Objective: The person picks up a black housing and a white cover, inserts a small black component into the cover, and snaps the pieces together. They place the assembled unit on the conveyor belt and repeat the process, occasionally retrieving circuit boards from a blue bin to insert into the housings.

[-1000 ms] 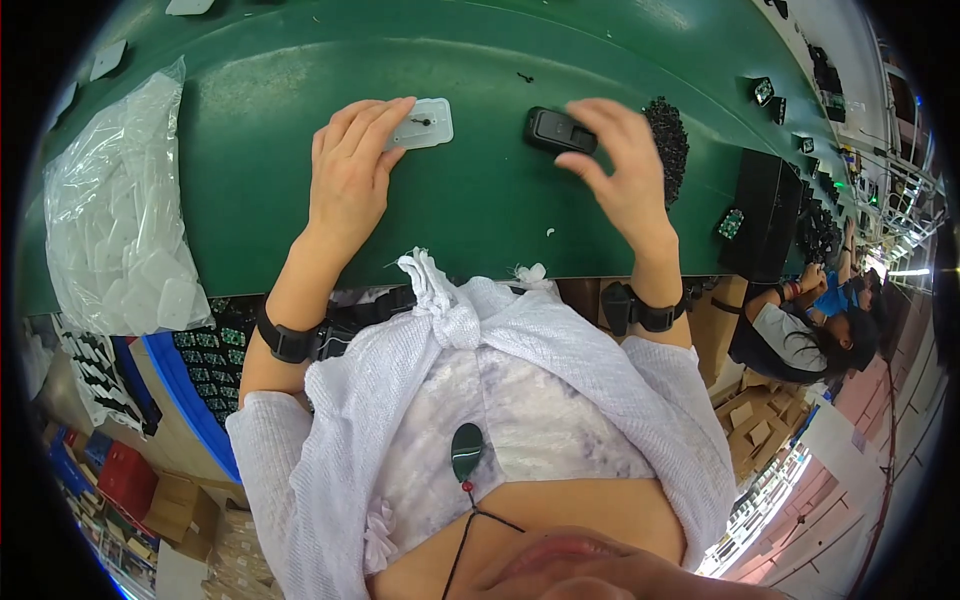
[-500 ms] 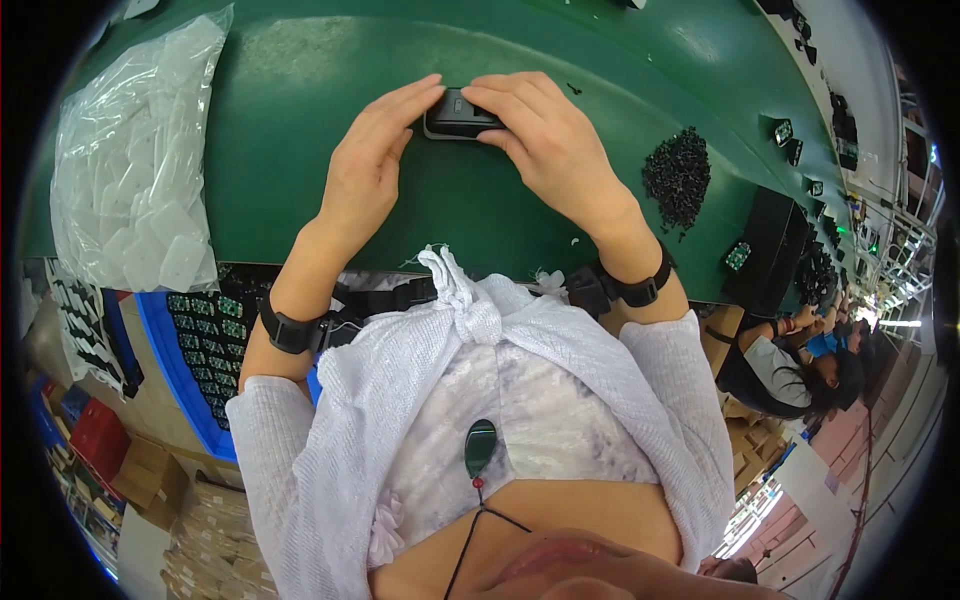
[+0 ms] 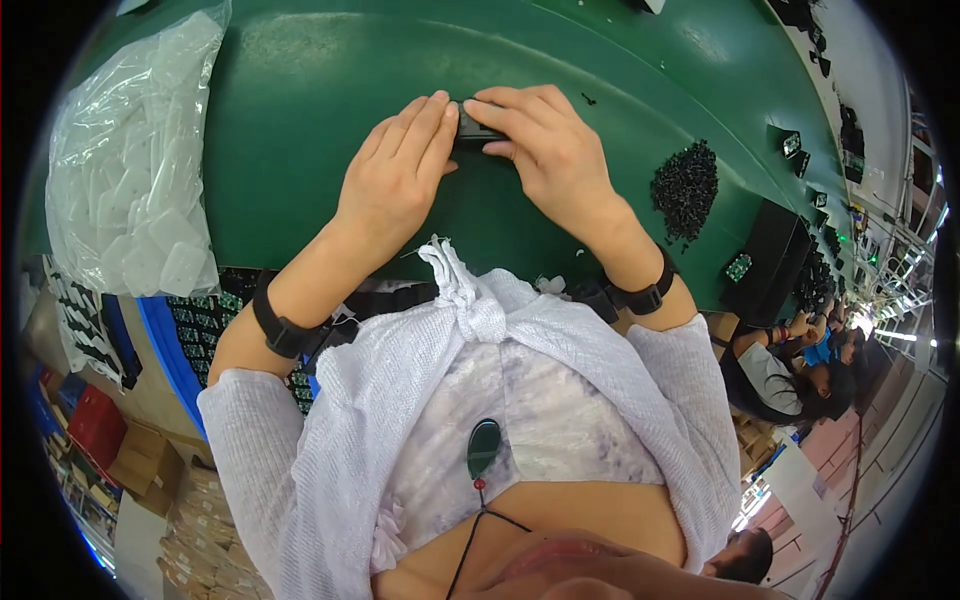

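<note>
Green desk (image 3: 300,80) spread wide under factory lighting, with a clear bag of white flat pieces (image 3: 130,190) at the left edge and a heap of small black parts (image 3: 685,185) off to the right. Near the far middle, a small dark rectangular piece (image 3: 470,125), mostly hidden, pinched between both hands. Left hand (image 3: 395,170) laid flat, fingers extended and pressing against its left end; right hand (image 3: 545,145) curled over the top, fingertips closed on it. Could slip sideways or pop out if pressed unevenly, since only the fingertips bear on it. Looks matte black, hard, low in profile and blocky; finer detail too covered to tell. Black wristbands (image 3: 285,330) on both forearms.
</note>
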The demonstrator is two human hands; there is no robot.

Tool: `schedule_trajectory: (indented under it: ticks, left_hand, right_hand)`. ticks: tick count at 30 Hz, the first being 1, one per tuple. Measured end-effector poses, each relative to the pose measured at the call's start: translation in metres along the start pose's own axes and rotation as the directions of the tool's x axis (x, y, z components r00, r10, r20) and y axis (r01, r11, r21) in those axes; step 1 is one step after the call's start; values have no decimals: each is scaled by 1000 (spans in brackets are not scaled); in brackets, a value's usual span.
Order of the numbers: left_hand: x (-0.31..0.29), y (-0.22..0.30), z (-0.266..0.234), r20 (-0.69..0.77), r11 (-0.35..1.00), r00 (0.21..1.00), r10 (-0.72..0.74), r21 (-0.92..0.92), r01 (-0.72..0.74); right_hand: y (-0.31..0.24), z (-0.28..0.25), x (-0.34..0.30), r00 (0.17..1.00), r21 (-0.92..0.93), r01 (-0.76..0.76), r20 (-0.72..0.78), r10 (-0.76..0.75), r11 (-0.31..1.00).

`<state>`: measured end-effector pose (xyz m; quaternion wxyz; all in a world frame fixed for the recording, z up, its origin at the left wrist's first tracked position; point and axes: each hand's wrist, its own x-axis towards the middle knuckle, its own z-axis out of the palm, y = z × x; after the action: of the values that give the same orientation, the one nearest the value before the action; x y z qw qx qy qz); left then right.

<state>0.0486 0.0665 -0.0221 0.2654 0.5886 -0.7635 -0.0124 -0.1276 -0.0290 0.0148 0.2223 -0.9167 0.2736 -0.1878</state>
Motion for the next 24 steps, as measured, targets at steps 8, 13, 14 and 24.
schedule_trajectory:
  ticks: [8, 13, 14, 24]
  left_hand:
    - [25, 1, -4, 427, 167, 794, -432, -828, 536]
    - [28, 21, -2, 492, 72, 805, -330, -838, 542]
    - [31, 23, 1, 488, 124, 802, -345, -823, 554]
    - [33, 24, 11, 467, 127, 842, -270, -850, 511]
  right_hand:
    - [6, -11, -4, 913, 918, -250, 118, 391, 307]
    - [-1, -11, -16, 877, 894, -223, 10, 480, 389]
    - [0, -9, -18, 875, 900, -202, -12, 485, 386]
    - [60, -69, -11, 909, 515, -173, -245, 338, 839]
